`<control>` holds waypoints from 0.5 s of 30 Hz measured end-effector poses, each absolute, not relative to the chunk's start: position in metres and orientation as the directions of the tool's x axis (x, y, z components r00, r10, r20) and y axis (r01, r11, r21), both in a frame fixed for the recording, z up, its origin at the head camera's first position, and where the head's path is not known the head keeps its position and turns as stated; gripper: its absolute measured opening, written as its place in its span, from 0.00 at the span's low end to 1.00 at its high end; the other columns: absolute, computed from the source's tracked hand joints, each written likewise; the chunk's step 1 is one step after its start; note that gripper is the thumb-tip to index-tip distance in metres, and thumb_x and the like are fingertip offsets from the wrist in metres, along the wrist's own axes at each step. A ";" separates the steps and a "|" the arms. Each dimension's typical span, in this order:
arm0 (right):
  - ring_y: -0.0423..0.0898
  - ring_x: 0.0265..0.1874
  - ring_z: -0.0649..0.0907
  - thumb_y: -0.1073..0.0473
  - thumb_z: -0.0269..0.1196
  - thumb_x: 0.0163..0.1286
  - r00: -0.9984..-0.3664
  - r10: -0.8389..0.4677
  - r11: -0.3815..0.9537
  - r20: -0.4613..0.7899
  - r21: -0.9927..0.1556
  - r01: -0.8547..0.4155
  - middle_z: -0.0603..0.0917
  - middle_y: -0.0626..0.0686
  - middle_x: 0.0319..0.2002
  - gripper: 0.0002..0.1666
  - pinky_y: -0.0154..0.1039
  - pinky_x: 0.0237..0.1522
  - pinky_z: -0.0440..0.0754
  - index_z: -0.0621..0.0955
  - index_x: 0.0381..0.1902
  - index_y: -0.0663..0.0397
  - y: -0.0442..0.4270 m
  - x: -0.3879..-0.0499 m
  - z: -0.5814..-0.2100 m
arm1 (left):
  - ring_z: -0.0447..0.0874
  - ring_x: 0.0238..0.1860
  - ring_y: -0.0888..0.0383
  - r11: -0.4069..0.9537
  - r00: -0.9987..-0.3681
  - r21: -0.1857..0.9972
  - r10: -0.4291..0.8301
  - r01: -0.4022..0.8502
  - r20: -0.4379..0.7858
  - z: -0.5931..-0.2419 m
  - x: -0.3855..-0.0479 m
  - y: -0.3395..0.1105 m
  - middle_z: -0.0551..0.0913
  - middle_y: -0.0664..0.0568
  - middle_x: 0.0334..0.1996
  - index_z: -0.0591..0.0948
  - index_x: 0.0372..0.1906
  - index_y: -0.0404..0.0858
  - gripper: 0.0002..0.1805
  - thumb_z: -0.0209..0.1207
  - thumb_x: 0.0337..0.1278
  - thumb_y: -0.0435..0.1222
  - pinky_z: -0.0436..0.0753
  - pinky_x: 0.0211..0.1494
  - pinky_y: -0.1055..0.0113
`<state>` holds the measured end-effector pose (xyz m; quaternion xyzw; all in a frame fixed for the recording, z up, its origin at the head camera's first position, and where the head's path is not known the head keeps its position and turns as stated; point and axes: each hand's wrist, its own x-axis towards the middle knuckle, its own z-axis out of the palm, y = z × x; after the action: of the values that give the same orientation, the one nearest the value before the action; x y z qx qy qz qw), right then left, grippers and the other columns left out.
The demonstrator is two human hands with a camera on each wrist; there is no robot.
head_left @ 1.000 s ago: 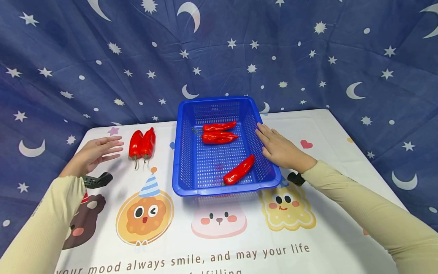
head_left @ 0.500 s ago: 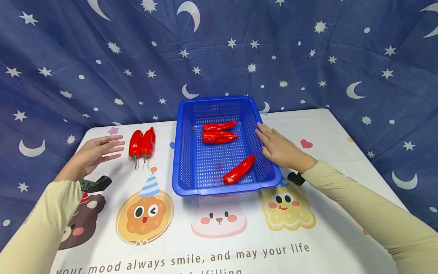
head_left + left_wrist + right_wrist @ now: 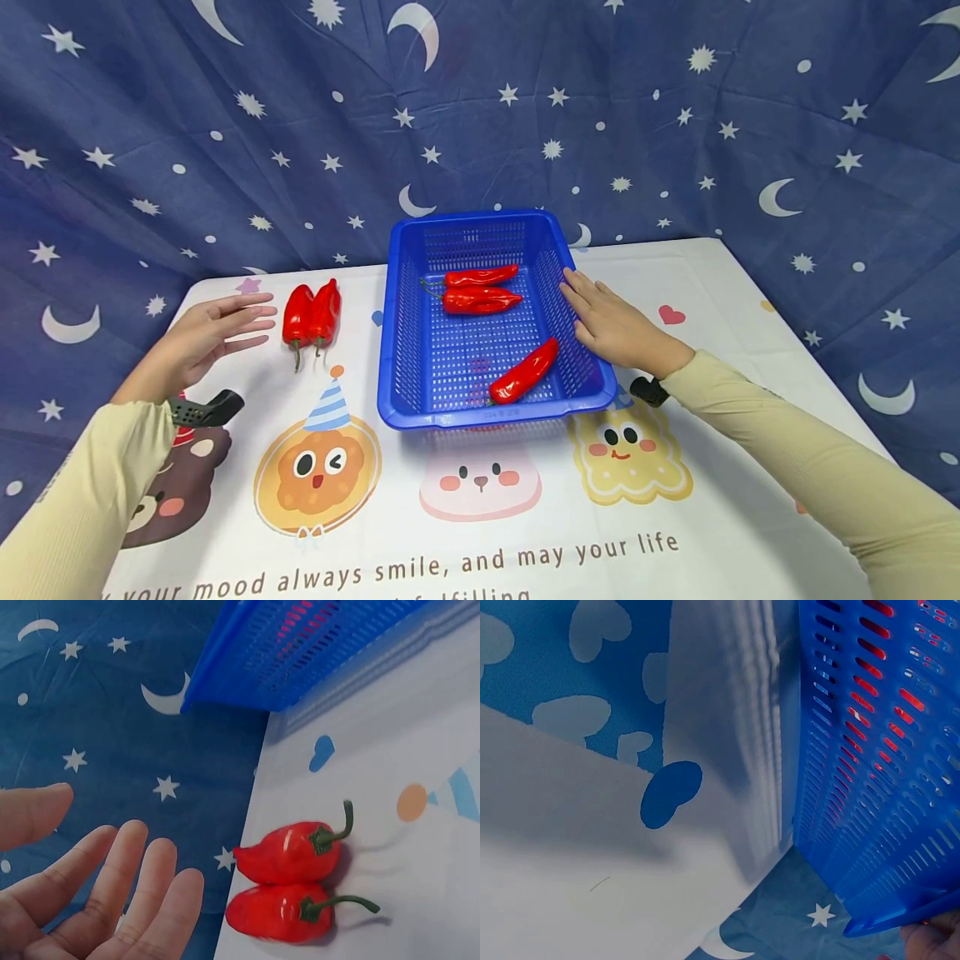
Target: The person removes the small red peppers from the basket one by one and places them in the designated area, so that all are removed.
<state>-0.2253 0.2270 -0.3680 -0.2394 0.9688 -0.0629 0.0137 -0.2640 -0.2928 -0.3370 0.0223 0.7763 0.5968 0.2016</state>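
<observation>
My left hand [image 3: 197, 337] hovers with fingers extended, apart from two red peppers lying side by side on the table, one nearer pepper [image 3: 297, 317] and one farther pepper [image 3: 326, 313]. In the left wrist view the left hand [image 3: 94, 915] holds nothing, and the peppers' green stems show. My right hand [image 3: 618, 327] rests on the right rim of a blue plastic basket [image 3: 495, 418], fingers straight. Only a bit of the right hand [image 3: 926, 941] shows at the rim in the right wrist view. Three red peppers lie inside: an upper one [image 3: 482, 276], a middle one [image 3: 480, 301] and a slanted one [image 3: 525, 372].
A white printed tablecloth [image 3: 330, 517] with cartoon figures and lettering covers the table. Behind it hangs a dark blue curtain [image 3: 495, 125] with moons and stars, close to the basket's far side. A black wrist mount [image 3: 208, 408] sits below the left hand.
My left wrist and sleeve have shifted slightly down and to the left, while the fingertips edged a little toward the two peppers. The right hand, basket and peppers look unmoved.
</observation>
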 end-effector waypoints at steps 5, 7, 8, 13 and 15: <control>0.60 0.74 0.50 0.56 0.43 0.71 -0.885 -0.466 0.878 0.006 -0.121 -0.463 0.47 0.64 0.74 0.35 0.58 0.73 0.50 0.54 0.71 0.68 0.227 -0.225 -0.369 | 0.82 0.39 0.75 0.226 -0.915 0.955 0.312 -0.192 -0.258 -0.332 -0.259 -0.288 0.83 0.74 0.37 0.72 0.48 0.54 0.10 0.53 0.66 0.38 0.83 0.39 0.78; 0.59 0.74 0.50 0.56 0.43 0.71 -0.885 -0.466 0.878 0.006 -0.121 -0.463 0.47 0.64 0.74 0.35 0.57 0.73 0.51 0.54 0.71 0.68 0.227 -0.225 -0.369 | 0.83 0.39 0.74 0.196 -0.913 0.962 0.324 -0.190 -0.246 -0.330 -0.258 -0.286 0.83 0.73 0.38 0.73 0.48 0.54 0.10 0.53 0.65 0.37 0.83 0.39 0.78; 0.59 0.74 0.50 0.56 0.43 0.71 -0.885 -0.466 0.878 0.006 -0.122 -0.463 0.47 0.64 0.74 0.35 0.57 0.73 0.50 0.54 0.71 0.68 0.227 -0.225 -0.369 | 0.83 0.39 0.73 0.183 -0.913 0.965 0.330 -0.189 -0.241 -0.329 -0.257 -0.285 0.83 0.72 0.38 0.74 0.48 0.54 0.10 0.53 0.65 0.37 0.83 0.39 0.77; 0.59 0.74 0.50 0.56 0.43 0.71 -0.886 -0.463 0.878 0.004 -0.132 -0.459 0.47 0.64 0.74 0.35 0.58 0.73 0.50 0.53 0.71 0.68 0.228 -0.225 -0.368 | 0.83 0.40 0.72 0.186 -0.912 0.965 0.335 -0.182 -0.237 -0.325 -0.255 -0.280 0.83 0.72 0.39 0.73 0.50 0.52 0.12 0.54 0.64 0.37 0.83 0.40 0.77; 0.59 0.74 0.49 0.56 0.43 0.71 -0.885 -0.465 0.877 0.003 -0.134 -0.461 0.47 0.64 0.74 0.35 0.57 0.73 0.49 0.53 0.71 0.68 0.228 -0.225 -0.368 | 0.83 0.40 0.73 0.200 -0.914 0.964 0.333 -0.173 -0.233 -0.324 -0.254 -0.279 0.83 0.72 0.39 0.73 0.50 0.52 0.12 0.54 0.65 0.37 0.83 0.40 0.77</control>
<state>-0.2245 0.2276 -0.3682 -0.2389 0.9687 -0.0658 0.0146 -0.2537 -0.2786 -0.3239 0.0535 0.7479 0.6304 0.2009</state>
